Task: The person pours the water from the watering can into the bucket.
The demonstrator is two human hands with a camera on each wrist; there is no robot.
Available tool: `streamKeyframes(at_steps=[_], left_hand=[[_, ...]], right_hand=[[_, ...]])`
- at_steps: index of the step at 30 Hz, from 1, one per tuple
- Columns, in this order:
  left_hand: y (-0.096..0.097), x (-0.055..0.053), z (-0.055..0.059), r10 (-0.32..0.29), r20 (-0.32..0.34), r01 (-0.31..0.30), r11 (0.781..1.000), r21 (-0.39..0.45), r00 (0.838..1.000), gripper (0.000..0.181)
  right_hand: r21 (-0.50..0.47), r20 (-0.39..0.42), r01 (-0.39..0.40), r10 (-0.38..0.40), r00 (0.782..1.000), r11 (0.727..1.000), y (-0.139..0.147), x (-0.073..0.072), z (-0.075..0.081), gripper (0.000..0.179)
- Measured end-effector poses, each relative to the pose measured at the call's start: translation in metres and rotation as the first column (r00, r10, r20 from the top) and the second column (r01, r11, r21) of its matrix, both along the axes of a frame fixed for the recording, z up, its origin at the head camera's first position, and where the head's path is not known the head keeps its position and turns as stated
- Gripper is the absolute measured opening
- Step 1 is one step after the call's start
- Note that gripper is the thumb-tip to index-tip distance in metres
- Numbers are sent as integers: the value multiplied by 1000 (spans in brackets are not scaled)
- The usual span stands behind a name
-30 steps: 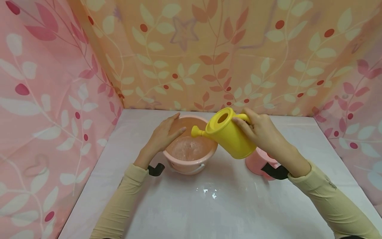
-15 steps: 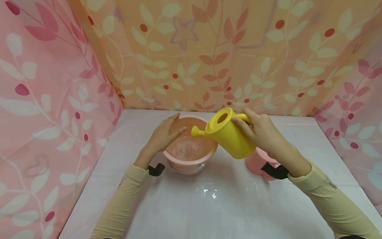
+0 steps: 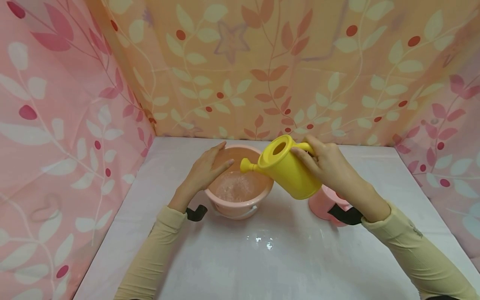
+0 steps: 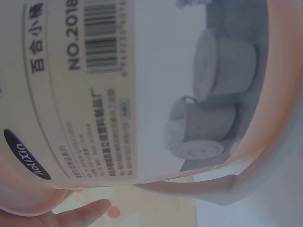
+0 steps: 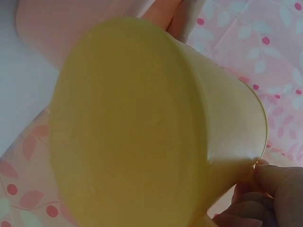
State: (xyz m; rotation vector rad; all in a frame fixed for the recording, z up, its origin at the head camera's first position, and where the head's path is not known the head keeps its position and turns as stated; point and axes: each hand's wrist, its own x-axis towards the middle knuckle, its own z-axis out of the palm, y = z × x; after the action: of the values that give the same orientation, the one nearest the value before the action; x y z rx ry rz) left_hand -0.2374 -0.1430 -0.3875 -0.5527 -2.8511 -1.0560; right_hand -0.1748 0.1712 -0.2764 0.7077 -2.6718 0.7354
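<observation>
My right hand (image 3: 331, 166) grips the handle of a yellow watering can (image 3: 294, 173), holding it tilted left with its spout over a light-pink bucket (image 3: 240, 204). Water (image 3: 236, 186) in the bucket is rippled and bubbly below the spout. At the bucket's left rim rests my left hand (image 3: 204, 168), fingers straight and thumb reaching over the opening. The left wrist view shows the bucket's printed label (image 4: 109, 94) close up, with a fingertip (image 4: 99, 206) beyond the rim. From the right wrist, the can's round base (image 5: 128, 127) fills much of the view.
A pink container (image 3: 320, 204) stands on the white table (image 3: 240, 258) beneath my right wrist, partly hidden by it. Shiny wet spots (image 3: 264, 241) lie in front of the bucket. Flowered cloth walls (image 3: 262, 62) enclose the back and both sides.
The ripples and bubbles on the water in the bucket shift from frame to frame. Both hands, the watering can and the bucket stay in place.
</observation>
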Motion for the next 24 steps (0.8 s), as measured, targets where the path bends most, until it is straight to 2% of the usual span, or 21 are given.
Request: streamKeyframes(at_steps=[24], left_hand=[[0, 0, 1, 5, 7, -5, 1000, -13, 1000, 77]], right_hand=[[-3, -10, -13, 13, 1000, 1000, -2, -1, 0, 25]])
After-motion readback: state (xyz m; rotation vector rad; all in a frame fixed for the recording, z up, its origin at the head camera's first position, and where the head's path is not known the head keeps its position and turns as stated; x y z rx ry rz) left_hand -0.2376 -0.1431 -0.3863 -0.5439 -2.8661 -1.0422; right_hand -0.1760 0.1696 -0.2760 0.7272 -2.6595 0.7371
